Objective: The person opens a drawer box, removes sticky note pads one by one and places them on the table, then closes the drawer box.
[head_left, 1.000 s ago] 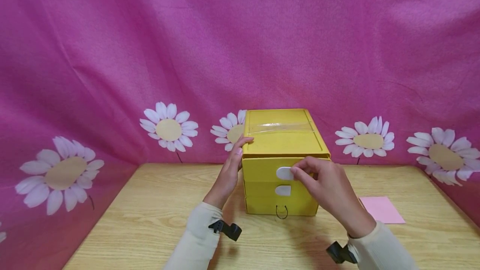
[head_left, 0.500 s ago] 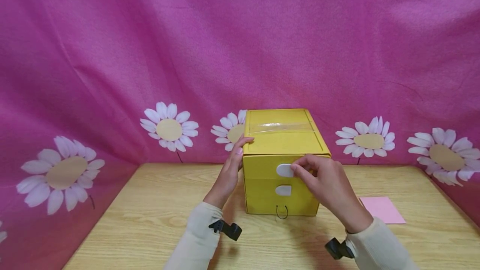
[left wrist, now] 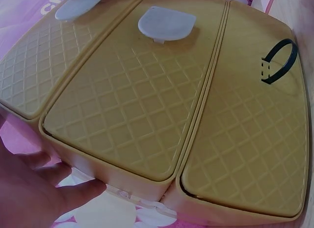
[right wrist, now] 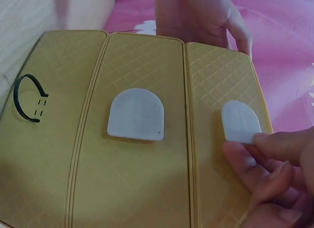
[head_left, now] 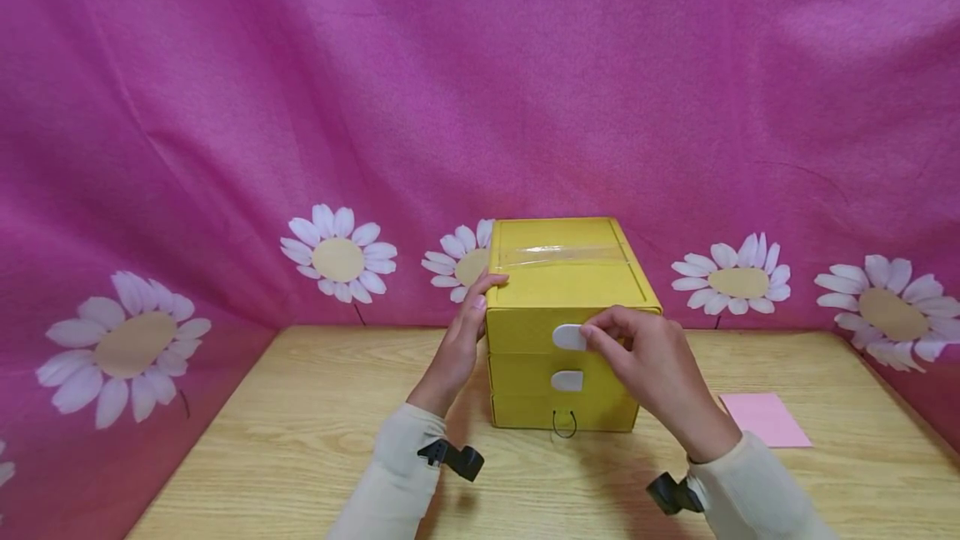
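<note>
A yellow box [head_left: 558,290] with three stacked drawers stands on the table. My right hand [head_left: 652,369] pinches the white rounded tab [head_left: 567,337] of the top drawer [head_left: 521,332] between thumb and fingers. That drawer's front sits level with the box's front edge. Along the box's left side rests my left hand [head_left: 453,348], fingers extended and one fingertip over the top edge. The middle drawer [right wrist: 127,179] carries a similar white tab [right wrist: 136,115], and the bottom drawer [left wrist: 245,139] has a thin black loop handle [left wrist: 289,63].
Clear tape [head_left: 562,254] crosses the box's top. A pink paper square [head_left: 768,421] lies on the wooden table [head_left: 322,423], to the right of the box. Behind hangs a pink cloth [head_left: 525,90] printed with white daisies.
The top drawer has slid inward with my right hand on its tab, and the dark gap under the box's top edge has closed. My left hand has stayed in place.
</note>
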The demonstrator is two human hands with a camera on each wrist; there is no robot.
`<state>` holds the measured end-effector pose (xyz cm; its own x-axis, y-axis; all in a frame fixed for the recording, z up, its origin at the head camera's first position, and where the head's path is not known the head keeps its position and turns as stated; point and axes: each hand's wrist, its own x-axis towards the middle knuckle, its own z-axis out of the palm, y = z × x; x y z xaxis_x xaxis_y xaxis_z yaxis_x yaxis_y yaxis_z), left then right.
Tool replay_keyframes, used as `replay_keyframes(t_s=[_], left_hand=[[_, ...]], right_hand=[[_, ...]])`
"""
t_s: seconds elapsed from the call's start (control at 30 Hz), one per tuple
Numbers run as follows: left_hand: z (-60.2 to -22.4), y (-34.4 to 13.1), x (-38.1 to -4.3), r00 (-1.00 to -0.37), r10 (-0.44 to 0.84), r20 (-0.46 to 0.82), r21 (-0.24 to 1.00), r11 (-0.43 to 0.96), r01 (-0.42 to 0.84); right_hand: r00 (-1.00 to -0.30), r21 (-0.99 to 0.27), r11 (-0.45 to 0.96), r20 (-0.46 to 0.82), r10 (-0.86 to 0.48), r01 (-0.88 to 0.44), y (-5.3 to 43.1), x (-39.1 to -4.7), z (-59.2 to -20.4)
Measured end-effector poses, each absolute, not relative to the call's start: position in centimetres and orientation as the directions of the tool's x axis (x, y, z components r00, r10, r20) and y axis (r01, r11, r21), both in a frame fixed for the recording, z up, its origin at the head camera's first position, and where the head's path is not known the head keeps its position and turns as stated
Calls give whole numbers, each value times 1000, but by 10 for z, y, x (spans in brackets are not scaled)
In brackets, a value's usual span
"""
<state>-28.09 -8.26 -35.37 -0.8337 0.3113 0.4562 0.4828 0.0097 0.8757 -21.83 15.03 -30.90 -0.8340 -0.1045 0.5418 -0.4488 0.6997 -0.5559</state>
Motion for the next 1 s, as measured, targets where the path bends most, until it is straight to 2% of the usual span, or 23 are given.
replay_keyframes(t_s=[0.43, 0.67, 1.0], left_hand=[[-352, -83, -280, -822, 314, 475, 858, 41, 512], [-328, -81, -257, -820, 335, 464, 862, 45, 506], [-326, -82, -254, -832, 335, 442, 868, 75, 492]], right_hand=[[-830, -554, 706, 551, -86, -441, 150, -219, -311], [-830, -554, 707, 551, -84, -439, 150, -219, -311], [-831, -558, 707, 551, -76, -435, 150, -219, -315]])
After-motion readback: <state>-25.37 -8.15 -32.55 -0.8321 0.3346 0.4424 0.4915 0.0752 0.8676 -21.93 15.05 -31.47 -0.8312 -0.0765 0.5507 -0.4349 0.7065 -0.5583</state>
